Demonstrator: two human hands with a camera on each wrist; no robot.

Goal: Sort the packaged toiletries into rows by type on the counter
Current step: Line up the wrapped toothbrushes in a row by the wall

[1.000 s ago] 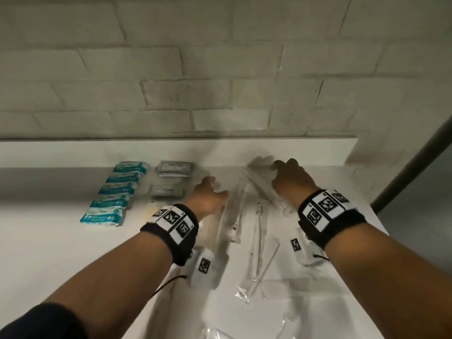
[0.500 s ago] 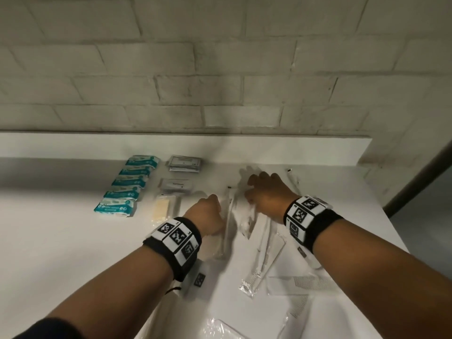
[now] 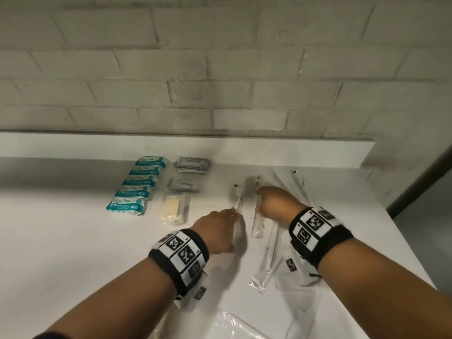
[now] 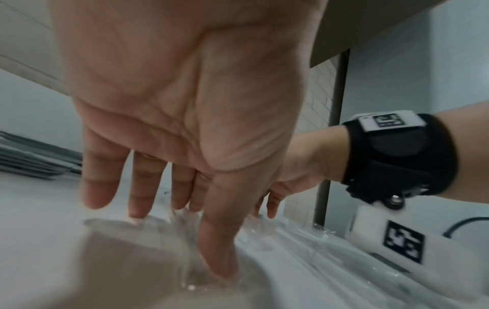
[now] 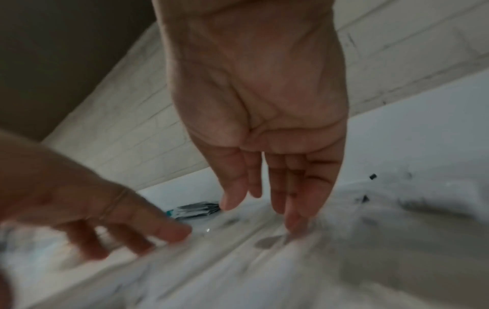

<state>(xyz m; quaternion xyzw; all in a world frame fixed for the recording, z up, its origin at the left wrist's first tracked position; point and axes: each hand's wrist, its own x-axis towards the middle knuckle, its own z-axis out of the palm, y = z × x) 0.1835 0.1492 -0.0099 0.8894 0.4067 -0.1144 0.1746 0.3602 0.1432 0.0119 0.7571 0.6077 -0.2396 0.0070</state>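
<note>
Left hand [image 3: 217, 228] – grip released, straight fingers on clear toothbrush packet [image 3: 237, 206]; right hand [image 3: 276, 204] likewise (second packet [image 3: 257, 223]).

Lighting is dim and flat in all three views. Head view: brick wall [image 3: 220, 69] courses bow toward the edges from wide-angle distortion; soft shadows lie on the tabletop [image 3: 61, 241] below the ledge and beneath both forearms. Clear wrappers [image 4: 304, 250] show small glare spots. Right wrist view is heavily motion-blurred, its lower half indistinct.
</note>
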